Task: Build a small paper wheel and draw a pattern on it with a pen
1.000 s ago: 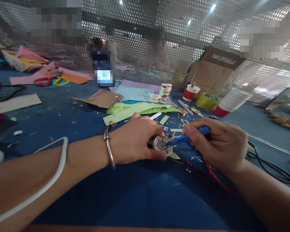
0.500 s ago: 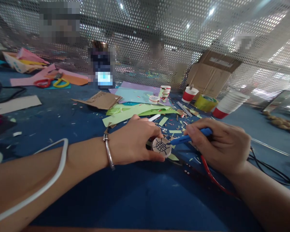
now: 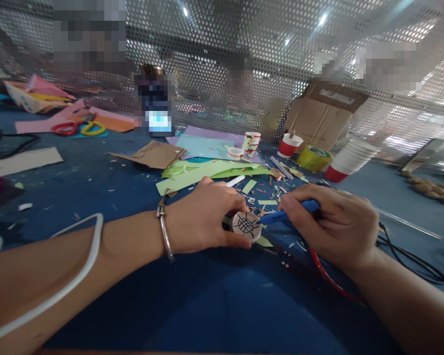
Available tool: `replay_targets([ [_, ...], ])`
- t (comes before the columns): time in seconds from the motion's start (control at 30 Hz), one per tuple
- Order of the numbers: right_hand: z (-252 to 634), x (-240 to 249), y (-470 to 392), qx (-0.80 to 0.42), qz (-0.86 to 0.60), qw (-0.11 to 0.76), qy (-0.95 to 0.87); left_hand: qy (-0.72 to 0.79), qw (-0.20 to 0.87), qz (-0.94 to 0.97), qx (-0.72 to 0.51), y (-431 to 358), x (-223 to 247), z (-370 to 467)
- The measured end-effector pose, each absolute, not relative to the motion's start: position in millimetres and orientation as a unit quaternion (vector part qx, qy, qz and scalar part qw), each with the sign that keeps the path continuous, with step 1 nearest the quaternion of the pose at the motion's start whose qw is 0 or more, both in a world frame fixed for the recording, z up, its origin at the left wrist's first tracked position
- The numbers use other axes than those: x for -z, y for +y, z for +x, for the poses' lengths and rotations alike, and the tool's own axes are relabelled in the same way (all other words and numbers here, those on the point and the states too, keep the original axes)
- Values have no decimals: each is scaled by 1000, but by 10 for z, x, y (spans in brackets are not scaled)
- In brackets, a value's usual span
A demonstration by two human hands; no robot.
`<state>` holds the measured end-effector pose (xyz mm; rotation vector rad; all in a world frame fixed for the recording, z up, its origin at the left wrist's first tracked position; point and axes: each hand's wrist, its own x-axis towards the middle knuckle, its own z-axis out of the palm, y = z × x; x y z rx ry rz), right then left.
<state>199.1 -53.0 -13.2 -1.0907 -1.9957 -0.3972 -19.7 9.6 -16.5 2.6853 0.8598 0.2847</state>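
Observation:
Between the thumb and fingers of my left hand (image 3: 210, 212) is a small round white paper piece (image 3: 246, 227), likely the bottom of a cut cup. Dark lines on its face form a grid inside a circle, with short strokes running out to the edge. My right hand (image 3: 333, 227) grips a blue marker (image 3: 281, 215), whose tip is at the right side of the drawing. Pale green and white paper scraps (image 3: 268, 202) lie around and behind the white piece.
Behind are green paper strips (image 3: 196, 176), cardboard (image 3: 157, 154), a red-and-white paper cup (image 3: 290, 145), yellow tape (image 3: 314, 158) and stacked cups (image 3: 351, 160). Scissors (image 3: 92, 128) lie far left. A red cord (image 3: 323, 271) runs under my right wrist. A perforated metal screen (image 3: 207, 64) stands behind the table.
My right hand and the marker have shifted slightly left, the tip staying by the drawing's right edge. My left hand keeps its hold on the white piece.

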Motion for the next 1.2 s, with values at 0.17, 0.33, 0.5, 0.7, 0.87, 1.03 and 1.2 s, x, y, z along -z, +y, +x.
replay_targets([
  [0.17, 1967, 126, -525, 175, -417, 396, -799, 301, 159, 935, -99, 91, 165, -205],
  [0.33, 1951, 119, -536, 184, -411, 397, -800, 302, 162, 934, -100, 93, 158, -204],
  [0.5, 1947, 109, -546, 180, -416, 396, -799, 304, 167, 933, -95, 99, 150, -200],
  [0.7, 1927, 100, -559, 166, -419, 406, -795, 300, 167, 934, -100, 89, 148, -212],
  [0.87, 1903, 83, -577, 140, -413, 410, -801, 292, 168, 935, -109, 91, 151, -213],
  [1.03, 1905, 100, -582, 137, -418, 413, -797, 293, 167, 935, -109, 93, 153, -211],
  [1.2, 1897, 103, -576, 127, -419, 415, -797, 286, 159, 938, -116, 97, 167, -219],
])
